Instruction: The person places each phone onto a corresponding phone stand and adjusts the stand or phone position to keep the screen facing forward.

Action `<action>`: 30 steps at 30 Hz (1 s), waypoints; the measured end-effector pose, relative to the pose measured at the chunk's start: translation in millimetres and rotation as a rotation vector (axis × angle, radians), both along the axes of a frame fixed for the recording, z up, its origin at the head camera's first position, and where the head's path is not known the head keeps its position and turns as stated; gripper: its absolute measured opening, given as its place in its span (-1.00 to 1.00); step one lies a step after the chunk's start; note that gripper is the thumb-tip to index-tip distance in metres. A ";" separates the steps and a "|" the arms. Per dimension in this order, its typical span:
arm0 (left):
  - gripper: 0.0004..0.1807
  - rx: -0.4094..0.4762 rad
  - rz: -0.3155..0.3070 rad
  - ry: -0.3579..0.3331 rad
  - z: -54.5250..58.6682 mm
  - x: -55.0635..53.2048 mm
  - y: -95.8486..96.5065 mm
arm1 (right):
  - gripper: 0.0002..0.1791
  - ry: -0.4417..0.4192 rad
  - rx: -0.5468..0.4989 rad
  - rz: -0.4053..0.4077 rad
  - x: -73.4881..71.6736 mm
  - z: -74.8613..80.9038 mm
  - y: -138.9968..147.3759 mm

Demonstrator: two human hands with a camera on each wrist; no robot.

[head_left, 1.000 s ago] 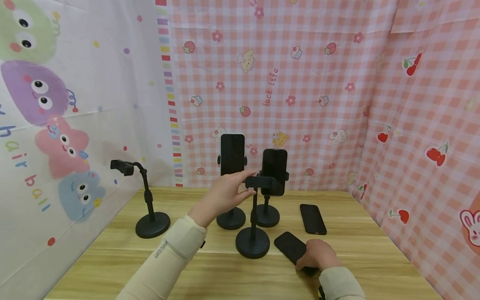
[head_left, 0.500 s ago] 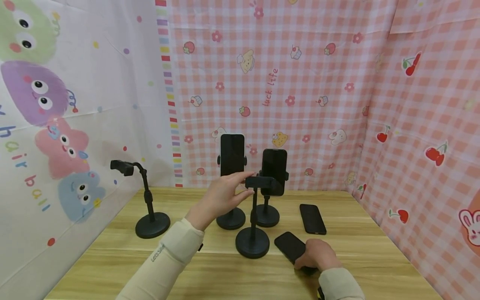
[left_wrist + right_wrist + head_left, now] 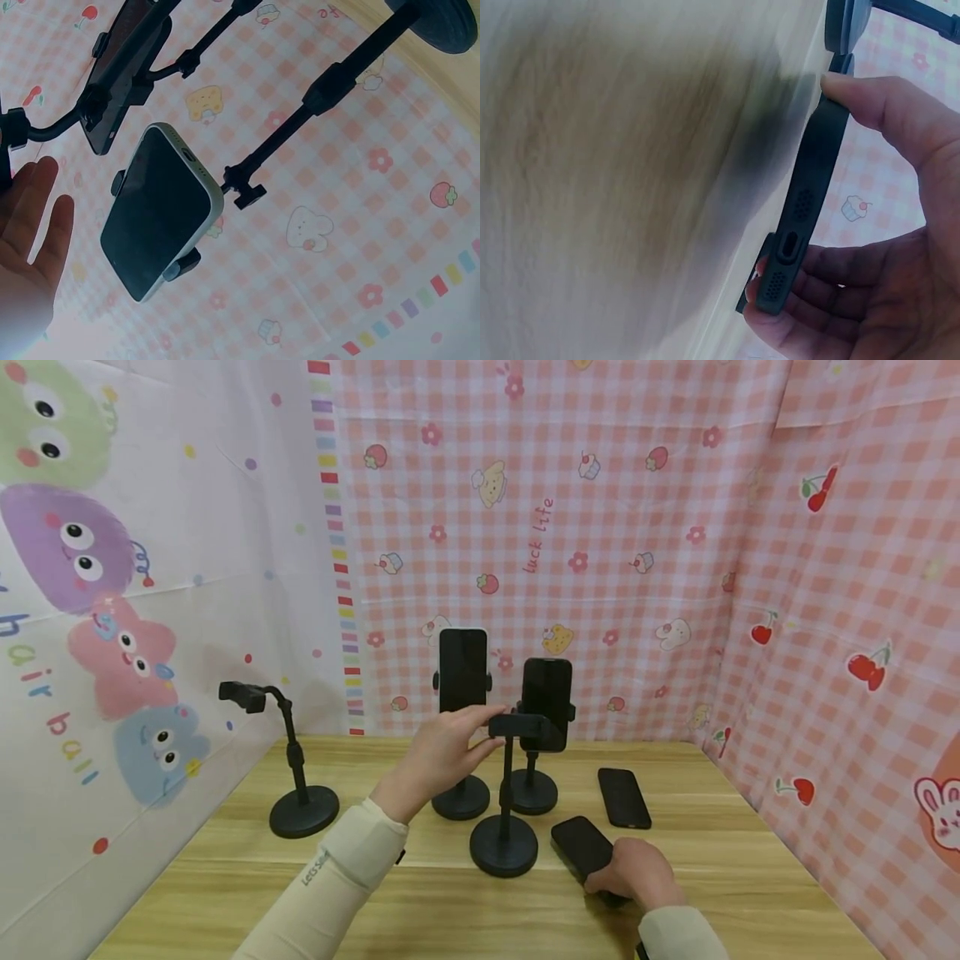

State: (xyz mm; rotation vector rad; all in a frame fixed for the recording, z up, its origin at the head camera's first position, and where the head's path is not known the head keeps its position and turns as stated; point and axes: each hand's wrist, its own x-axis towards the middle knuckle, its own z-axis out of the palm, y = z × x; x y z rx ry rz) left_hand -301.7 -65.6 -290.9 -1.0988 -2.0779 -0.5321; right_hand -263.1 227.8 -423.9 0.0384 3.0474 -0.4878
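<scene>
My left hand [image 3: 438, 752] is at the left end of the holder on a black phone stand [image 3: 505, 847], index finger above and thumb below, pinching it. In the left wrist view, the other fingers [image 3: 56, 232] stretch out loosely beside the stem. My right hand [image 3: 641, 872] grips a black smartphone [image 3: 581, 847] by its long edges. The right wrist view shows the thumb on one side and curled fingers on the other, with the charging-port end [image 3: 789, 247] facing the camera. That phone is tilted, its far end raised slightly off the table.
Behind stand two stands bearing a white-edged phone [image 3: 462, 668] and a dark phone [image 3: 546, 703]. A stand without a phone [image 3: 303, 810] is at the left. Another black phone [image 3: 624, 797] lies flat on the wooden table [image 3: 735, 877] at the right. Patterned curtains enclose the table.
The phone in my right hand has lifted a little at its far end from the table. My left hand has stayed at the stand's holder.
</scene>
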 end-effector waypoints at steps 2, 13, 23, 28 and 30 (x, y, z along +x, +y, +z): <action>-0.53 -0.002 0.009 0.028 -0.4 -0.9 0.2 | -0.46 0.023 -0.001 -0.003 1.4 0.3 -1.2; -0.58 0.013 0.027 0.190 -4.9 -4.5 2.4 | -0.48 0.098 -0.020 -0.074 3.9 -0.9 -2.6; -0.56 0.026 0.016 0.225 -8.5 -8.8 1.5 | -0.44 0.204 -0.050 -0.134 3.3 7.5 -1.7; -0.56 0.033 0.007 0.190 -9.2 -9.0 1.9 | -0.37 0.229 -0.066 -0.174 2.4 14.9 -0.7; -0.56 0.035 0.002 0.174 -9.6 -8.9 2.0 | -0.33 0.236 -0.080 -0.197 2.0 17.8 0.0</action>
